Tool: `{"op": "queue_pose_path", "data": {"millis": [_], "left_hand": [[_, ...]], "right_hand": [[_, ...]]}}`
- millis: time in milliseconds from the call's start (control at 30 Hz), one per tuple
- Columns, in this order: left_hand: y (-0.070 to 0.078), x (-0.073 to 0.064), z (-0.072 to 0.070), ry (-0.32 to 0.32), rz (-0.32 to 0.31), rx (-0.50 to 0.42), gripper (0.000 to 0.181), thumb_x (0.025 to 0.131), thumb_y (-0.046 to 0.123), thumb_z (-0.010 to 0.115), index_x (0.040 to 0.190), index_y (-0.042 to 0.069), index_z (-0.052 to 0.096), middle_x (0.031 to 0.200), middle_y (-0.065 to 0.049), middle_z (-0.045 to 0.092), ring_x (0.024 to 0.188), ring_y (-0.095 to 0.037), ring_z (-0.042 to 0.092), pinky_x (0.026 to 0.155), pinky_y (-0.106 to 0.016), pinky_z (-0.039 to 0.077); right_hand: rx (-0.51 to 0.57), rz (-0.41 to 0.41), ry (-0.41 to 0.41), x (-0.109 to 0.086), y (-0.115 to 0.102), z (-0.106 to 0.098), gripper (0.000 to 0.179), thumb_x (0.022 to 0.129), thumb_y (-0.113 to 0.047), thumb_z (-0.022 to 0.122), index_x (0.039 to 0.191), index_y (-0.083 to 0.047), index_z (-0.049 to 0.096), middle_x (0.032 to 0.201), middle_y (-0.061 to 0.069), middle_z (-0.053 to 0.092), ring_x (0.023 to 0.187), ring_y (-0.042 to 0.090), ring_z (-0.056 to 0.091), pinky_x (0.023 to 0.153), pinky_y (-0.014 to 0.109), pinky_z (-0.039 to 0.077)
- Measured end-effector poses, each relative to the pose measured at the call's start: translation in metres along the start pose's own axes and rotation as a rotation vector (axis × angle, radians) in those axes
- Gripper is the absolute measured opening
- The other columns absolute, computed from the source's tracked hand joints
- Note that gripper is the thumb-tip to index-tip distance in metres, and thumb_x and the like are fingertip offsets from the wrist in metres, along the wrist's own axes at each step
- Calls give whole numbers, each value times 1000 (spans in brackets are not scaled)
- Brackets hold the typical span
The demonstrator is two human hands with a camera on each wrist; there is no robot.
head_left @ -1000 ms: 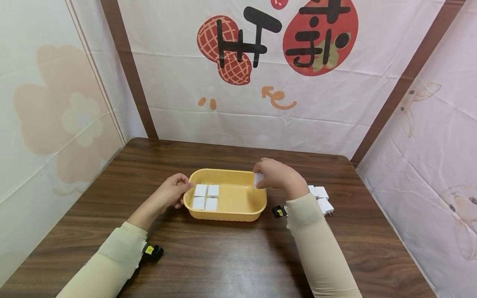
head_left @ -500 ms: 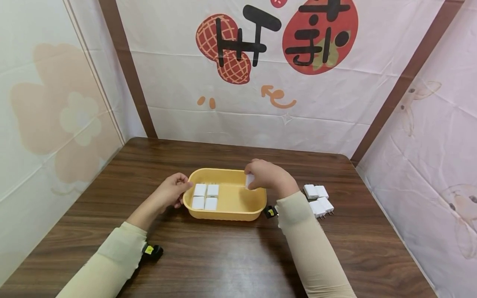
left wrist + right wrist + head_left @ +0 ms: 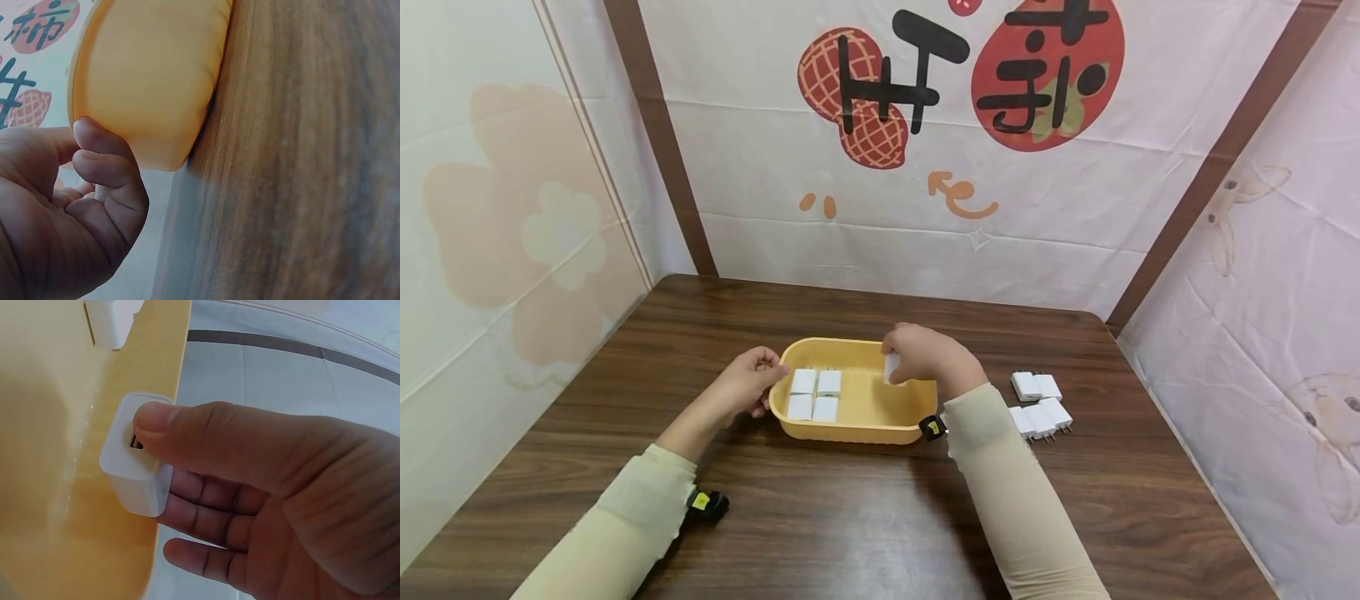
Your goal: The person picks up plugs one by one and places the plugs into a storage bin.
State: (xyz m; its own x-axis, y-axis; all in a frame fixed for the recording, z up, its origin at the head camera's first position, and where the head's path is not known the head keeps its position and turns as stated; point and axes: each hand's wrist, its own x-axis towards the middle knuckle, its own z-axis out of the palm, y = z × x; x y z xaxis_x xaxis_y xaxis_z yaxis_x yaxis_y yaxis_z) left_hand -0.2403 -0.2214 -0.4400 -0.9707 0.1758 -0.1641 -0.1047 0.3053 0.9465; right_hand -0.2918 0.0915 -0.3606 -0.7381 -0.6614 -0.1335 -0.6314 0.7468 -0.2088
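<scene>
My right hand (image 3: 925, 354) pinches a white USB charger (image 3: 891, 367) over the right half of a yellow plastic tray (image 3: 852, 434). In the right wrist view the thumb lies on the face of that charger (image 3: 125, 459), partly covering its USB port, and the fingers are behind it. My left hand (image 3: 747, 383) grips the tray's left end; the left wrist view has thumb and fingertips pinching the rim of the yellow tray (image 3: 150, 69). Several white chargers (image 3: 802, 382) sit in two rows at the tray's left, prongs toward the back.
More white chargers (image 3: 1039, 419) lie grouped on the brown wooden table (image 3: 850, 525), right of the tray beyond my right forearm. Dark wrist straps with cameras (image 3: 707, 504) hang at both sleeves. Printed white cloth (image 3: 760, 250) closes off the back and sides.
My right hand has moved left over the tray with the charger, uncovering more of the chargers on the table. My left hand keeps its grip on the rim.
</scene>
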Motion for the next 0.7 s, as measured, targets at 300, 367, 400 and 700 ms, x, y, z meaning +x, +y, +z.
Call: {"op": "queue_pose_path", "data": {"millis": [300,367,400,700], "left_hand": [[0,-1,0,-2,9,7,28,107,24,55,116,0,43,64,-1,49,51,-13,50,44,-27,44],[-1,1,-1,-5,7,5,27,107,23,54,116,0,43,64,-1,49,51,-13,50,44,-27,43],[-1,1,-1,-7,6,3,26,108,22,53,115,-1,43,64,-1,49,51,-13,50,44,-27,43],[-2,2,-1,-3,14,13,25,108,22,53,114,0,43,65,-2,49,51,-13,50,44,-27,44]], "right_hand": [[-22,-14,1,6,-5,5,14,86,-12,80,88,-11,66,90,2,54,82,17,48,69,30,42],[-27,-20,-3,6,-8,4,16,86,-11,80,85,-11,64,88,2,52,81,17,46,69,30,40],[-30,-21,-6,6,-9,3,16,86,-11,80,85,-11,63,87,1,51,81,17,45,69,30,39],[-43,-42,-12,9,-16,2,18,86,-10,78,81,-11,61,82,-1,46,79,15,42,67,29,36]]}}
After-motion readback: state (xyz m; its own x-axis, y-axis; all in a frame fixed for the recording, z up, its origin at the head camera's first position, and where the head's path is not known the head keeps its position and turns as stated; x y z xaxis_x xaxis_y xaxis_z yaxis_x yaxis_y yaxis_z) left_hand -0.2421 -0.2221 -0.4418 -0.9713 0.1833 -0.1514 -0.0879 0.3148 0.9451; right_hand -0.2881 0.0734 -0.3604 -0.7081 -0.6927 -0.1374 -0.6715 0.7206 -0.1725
